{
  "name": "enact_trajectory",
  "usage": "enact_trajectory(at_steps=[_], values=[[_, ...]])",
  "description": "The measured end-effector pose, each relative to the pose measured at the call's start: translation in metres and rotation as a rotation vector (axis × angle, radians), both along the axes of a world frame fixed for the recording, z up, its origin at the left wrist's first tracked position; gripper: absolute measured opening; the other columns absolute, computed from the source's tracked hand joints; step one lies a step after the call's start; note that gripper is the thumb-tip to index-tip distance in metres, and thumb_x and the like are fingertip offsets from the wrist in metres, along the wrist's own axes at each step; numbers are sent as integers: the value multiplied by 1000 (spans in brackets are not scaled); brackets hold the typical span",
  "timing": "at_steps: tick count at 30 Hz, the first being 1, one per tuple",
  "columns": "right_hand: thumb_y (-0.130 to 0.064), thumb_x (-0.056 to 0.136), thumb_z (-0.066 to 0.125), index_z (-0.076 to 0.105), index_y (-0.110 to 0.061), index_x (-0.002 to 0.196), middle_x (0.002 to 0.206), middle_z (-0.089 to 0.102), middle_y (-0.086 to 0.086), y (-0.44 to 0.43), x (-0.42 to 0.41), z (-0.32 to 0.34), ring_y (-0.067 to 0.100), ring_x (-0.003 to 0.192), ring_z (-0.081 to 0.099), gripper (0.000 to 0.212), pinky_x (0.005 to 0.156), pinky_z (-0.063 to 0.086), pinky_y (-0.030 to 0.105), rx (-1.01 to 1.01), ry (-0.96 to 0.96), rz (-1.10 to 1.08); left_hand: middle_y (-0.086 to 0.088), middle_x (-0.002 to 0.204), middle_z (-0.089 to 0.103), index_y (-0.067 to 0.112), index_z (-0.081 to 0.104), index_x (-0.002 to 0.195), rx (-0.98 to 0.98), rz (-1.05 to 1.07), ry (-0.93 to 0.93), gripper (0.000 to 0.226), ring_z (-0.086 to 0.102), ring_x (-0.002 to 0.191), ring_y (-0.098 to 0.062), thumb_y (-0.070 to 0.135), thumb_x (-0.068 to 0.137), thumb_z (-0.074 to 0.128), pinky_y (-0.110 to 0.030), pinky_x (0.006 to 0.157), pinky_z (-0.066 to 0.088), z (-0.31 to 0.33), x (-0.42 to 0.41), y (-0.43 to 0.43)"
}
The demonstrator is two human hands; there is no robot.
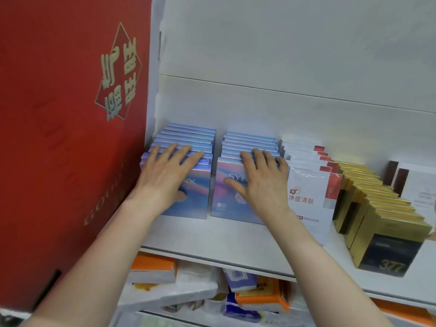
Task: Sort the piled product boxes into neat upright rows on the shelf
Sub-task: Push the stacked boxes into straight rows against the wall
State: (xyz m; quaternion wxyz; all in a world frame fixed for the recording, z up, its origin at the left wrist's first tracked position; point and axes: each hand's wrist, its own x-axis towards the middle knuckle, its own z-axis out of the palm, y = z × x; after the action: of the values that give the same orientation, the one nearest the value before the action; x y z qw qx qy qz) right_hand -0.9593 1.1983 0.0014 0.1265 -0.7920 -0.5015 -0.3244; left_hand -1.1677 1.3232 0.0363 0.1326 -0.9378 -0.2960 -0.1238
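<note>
Two rows of iridescent blue boxes stand upright on the white shelf (236,241). My left hand (165,173) lies flat with spread fingers over the tops of the left blue row (191,135), its thumb down on the front box face. My right hand (259,178) lies flat over the right blue row (250,140), thumb stretched across the front box. To the right stand a row of white and red boxes (309,201) and rows of gold and black boxes (382,244).
A big red carton (70,138) with gold lettering stands hard against the left blue row. Dark brown and white boxes (401,178) sit at the far right. Below the shelf, orange, white and blue packets (236,291) lie in a loose pile.
</note>
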Motion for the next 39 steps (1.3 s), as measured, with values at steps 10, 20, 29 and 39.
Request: enact_trajectory(at_steps=[10, 20, 29, 39], values=[[-76, 75, 57, 51, -18, 131, 132, 55, 11, -13, -14, 7, 35, 127, 49, 81, 102, 33, 56, -37, 6, -4, -11, 141, 51, 21, 48, 140, 67, -82, -129, 105, 46, 130, -37, 35, 44, 89, -51, 107, 33, -3, -9, 1], [-69, 75, 62, 47, -14, 141, 141, 52, 15, -42, -26, 18, 35, 133, 47, 87, 108, 34, 54, -90, 54, -51, -13, 143, 49, 17, 47, 141, 44, -157, -195, 96, 42, 133, -39, 43, 57, 88, -50, 111, 31, -3, -10, -11], [-52, 74, 78, -4, -23, 155, 165, 2, 6, -116, 40, 40, 29, 151, -1, 119, 123, 6, 48, -321, 319, -234, -13, 136, 56, 7, 56, 132, 65, -355, -290, 86, 49, 128, -35, 36, 58, 88, -46, 108, 37, 4, 59, -72], [-44, 54, 91, 17, -25, 143, 135, 33, 15, -87, 85, 23, 36, 129, 35, 118, 110, 28, 54, -232, 113, -261, -5, 142, 49, 13, 41, 143, -41, -234, -142, 86, 44, 132, -29, 37, 71, 80, -41, 110, 34, -1, 112, -85]])
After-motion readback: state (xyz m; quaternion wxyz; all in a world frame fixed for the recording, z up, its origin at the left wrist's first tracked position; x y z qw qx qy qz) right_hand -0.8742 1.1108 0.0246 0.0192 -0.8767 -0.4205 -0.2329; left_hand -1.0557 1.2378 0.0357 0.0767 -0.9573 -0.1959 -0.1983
